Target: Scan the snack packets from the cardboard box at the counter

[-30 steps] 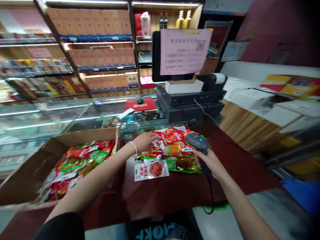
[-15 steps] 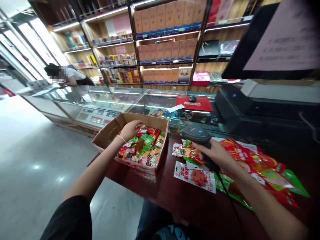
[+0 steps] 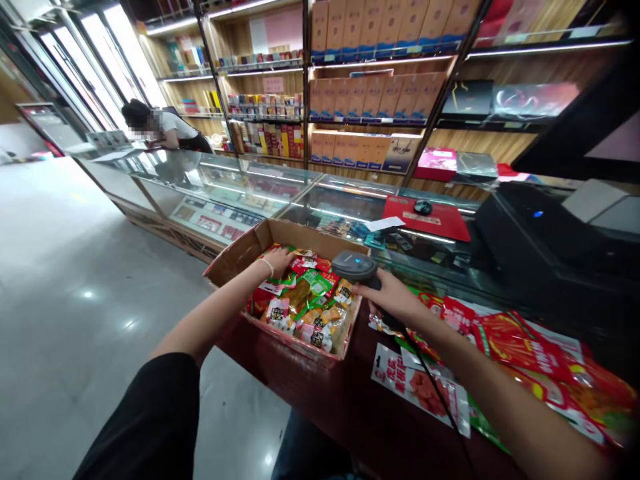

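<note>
My left hand (image 3: 279, 261) reaches inside an open cardboard box (image 3: 230, 257), its fingers stretched out over the snack packets (image 3: 305, 293). They touch a red packet near the back of the box; nothing is visibly gripped. Red, green, yellow and clear packets fill the box. Wrapped around a dark barcode scanner (image 3: 354, 264) is my right hand (image 3: 395, 293). The scanner's head, with a blue light on top, points left over the box's right edge. Its cable hangs down across a white packet with a picture of reddish pieces (image 3: 420, 387).
Large red packets (image 3: 520, 340) lie on the brown table (image 3: 320, 393) at right. Behind runs a glass counter (image 3: 280, 183) with a red mat (image 3: 445, 223) and a mouse (image 3: 423, 207). A dark machine (image 3: 530, 220) stands right. A person (image 3: 173, 127) leans over the counter's far end.
My left hand has lowered onto the packets. My right hand has moved the scanner left, from above the table packets to the box's edge. The view has shifted, too.
</note>
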`<state>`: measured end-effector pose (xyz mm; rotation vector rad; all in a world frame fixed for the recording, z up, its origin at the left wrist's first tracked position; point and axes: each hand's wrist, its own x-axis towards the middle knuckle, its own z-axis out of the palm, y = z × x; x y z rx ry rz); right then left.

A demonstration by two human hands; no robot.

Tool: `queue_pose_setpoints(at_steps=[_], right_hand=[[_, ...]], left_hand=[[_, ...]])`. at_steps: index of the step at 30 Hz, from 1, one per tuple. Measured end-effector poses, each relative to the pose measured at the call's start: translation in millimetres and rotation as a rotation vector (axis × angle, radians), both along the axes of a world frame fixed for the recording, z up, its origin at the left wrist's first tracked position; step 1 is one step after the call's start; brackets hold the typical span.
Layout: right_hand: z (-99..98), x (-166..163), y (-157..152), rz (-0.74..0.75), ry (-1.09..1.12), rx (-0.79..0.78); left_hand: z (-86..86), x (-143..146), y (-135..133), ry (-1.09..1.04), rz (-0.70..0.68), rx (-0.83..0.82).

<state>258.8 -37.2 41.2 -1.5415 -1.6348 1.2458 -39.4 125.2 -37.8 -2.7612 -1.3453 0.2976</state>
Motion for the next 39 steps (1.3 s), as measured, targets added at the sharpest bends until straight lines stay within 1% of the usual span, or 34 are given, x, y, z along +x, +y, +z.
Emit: queue_pose_setpoints(at_steps=[2,4,6,8,11,13,15,18,20,22,25,28,32,36,39], right_hand=[[-0.8,-2,1,-0.011,0.002,-0.003],[0.0,-1,-1,-0.022,0.015,-0.005],[1.9,1,-3,-0.038,0.029,-0.005],[3.7,4,-6,-0.061,0.04,0.001],[5.6,11,-12,-0.086,0.033,0.009],[6.8,16,-17,-0.097,0.023,0.015],[8.1,20,-23,-0.103,0.014,0.032],[9.5,25,-34,-0.106,-0.017,0.083],[9.2,29,-43,-0.124,-0.055,0.132],[8.5,35,-53,-0.158,-0.094,0.185],[9.0,46,-70,-0.211,-0.12,0.273],[10.5,61,-88,-0.271,-0.14,0.324],[7.7,83,-110,-0.346,-0.164,0.281],[3.4,101,-129,-0.376,-0.136,0.231],[2.1,113,-146,-0.414,-0.085,0.196]], left_hand=[[-1.2,3,0,-0.005,0.017,0.024],[3.0,4,0,-0.034,0.03,0.022],[11.4,2,0,-0.091,0.057,-0.031],[22.3,-1,1,-0.198,0.078,-0.106],[38.7,-5,-4,-0.47,0.124,-0.238],[47.2,-3,-13,-0.69,0.165,-0.407],[53.1,6,-24,-0.95,0.224,-0.622],[58.6,29,-44,-1.377,0.336,-0.896],[61.4,50,-56,-1.597,0.39,-0.996],[63.3,72,-67,-1.722,0.434,-1.043],[63.4,106,-80,-1.754,0.435,-1.1],[61.0,136,-90,-1.726,0.365,-1.139],[60.3,165,-100,-1.659,0.314,-1.156],[62.7,181,-107,-1.528,0.241,-1.147],[60.6,192,-110,-1.454,0.247,-1.104]])
